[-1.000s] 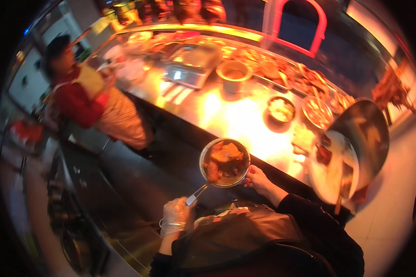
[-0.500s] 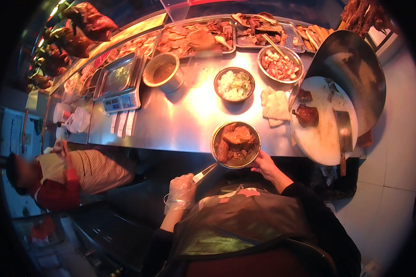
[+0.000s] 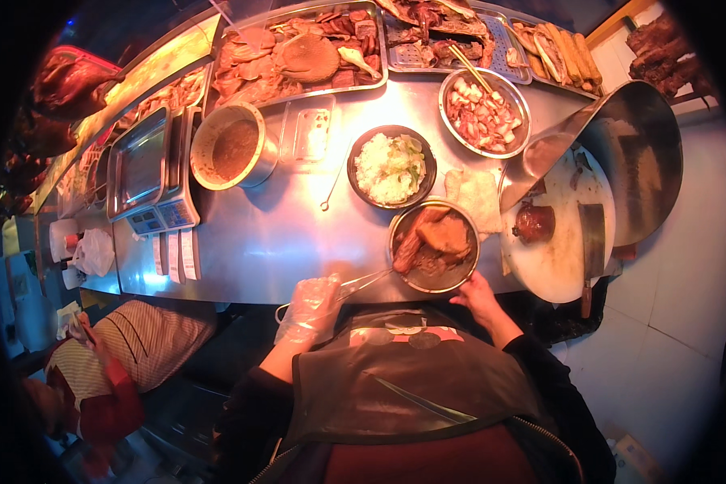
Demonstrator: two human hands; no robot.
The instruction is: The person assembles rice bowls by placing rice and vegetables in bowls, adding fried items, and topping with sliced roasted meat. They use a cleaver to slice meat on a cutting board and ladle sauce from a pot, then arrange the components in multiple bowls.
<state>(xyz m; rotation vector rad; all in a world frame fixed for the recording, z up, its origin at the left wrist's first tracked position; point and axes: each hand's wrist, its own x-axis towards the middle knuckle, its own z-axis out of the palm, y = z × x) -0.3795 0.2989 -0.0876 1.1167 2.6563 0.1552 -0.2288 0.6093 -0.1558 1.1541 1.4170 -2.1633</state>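
My left hand (image 3: 312, 306), in a clear plastic glove, is closed around a pair of thin metal tongs (image 3: 365, 284). Their tips reach the left rim of a round metal bowl (image 3: 434, 282) of brown cooked meat pieces (image 3: 444, 235). My bare right hand (image 3: 480, 300) grips this bowl at its lower right rim; the fingers under it are hidden. Just beyond, close to the meat bowl, stands a dark bowl (image 3: 352, 182) of white rice with green vegetables (image 3: 411, 157). A folded pale cloth (image 3: 476, 198) lies to the right of both bowls.
On the right are a round white cutting board (image 3: 548, 266) with a cleaver (image 3: 593, 238) and a curved metal shield (image 3: 649, 161). A metal bowl of chopped meat (image 3: 484, 121), meat trays (image 3: 306, 56), a pot (image 3: 234, 149) and a scale (image 3: 161, 216) line the counter. A co-worker (image 3: 113, 363) stands left.
Both hands and the meat bowl have moved forward over the counter, close to the rice bowl. The head view has shifted, and the co-worker appears lower in it.
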